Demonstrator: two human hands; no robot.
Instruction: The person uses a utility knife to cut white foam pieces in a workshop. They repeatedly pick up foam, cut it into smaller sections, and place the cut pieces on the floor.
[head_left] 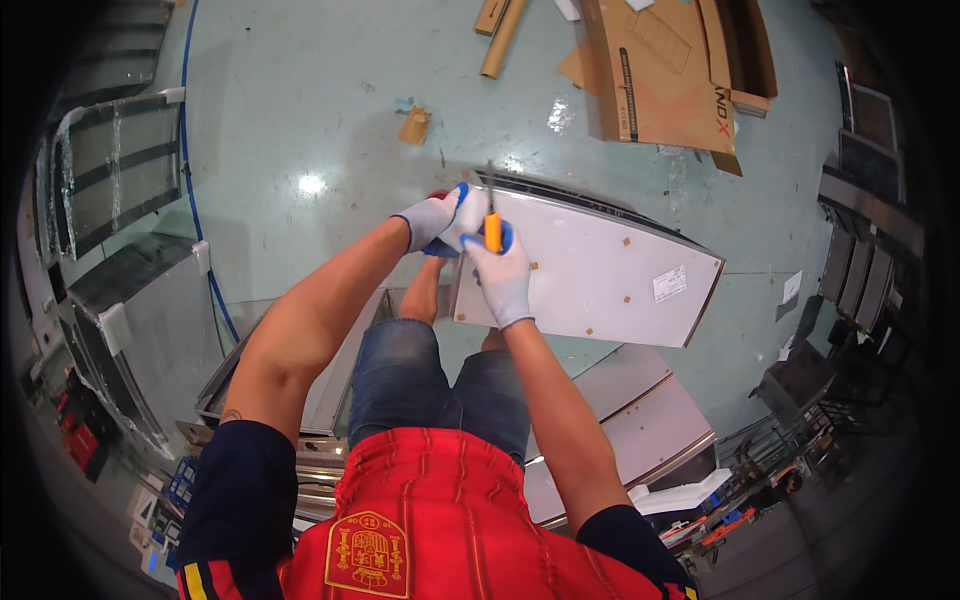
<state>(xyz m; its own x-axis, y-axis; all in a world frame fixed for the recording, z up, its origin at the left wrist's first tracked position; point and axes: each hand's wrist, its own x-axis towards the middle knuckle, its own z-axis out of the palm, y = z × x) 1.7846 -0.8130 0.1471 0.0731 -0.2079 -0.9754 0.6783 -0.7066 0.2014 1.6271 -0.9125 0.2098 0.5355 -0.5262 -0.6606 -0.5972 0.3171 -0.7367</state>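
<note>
Both my hands wear white gloves with blue palms. My right hand [502, 272] is closed round an orange-handled tool [493, 232], whose thin dark shaft points away from me. My left hand [437, 220] is curled at the near-left upper corner of a large white metal panel [600, 270], beside a whitish piece [470, 212] between the two hands. What its fingers grip is hidden. The panel is the pale face of a box-like unit with a dark far edge, a paper label [670, 284] and several small brown squares.
A big opened cardboard box [660, 80] lies at the far right, near a cardboard tube [503, 38]. A brown scrap [415, 126] is on the floor. Wrapped grey units [150, 300] stand at left, and more pale panels [640, 420] lie behind my legs. A blue cable [187, 120] crosses the floor.
</note>
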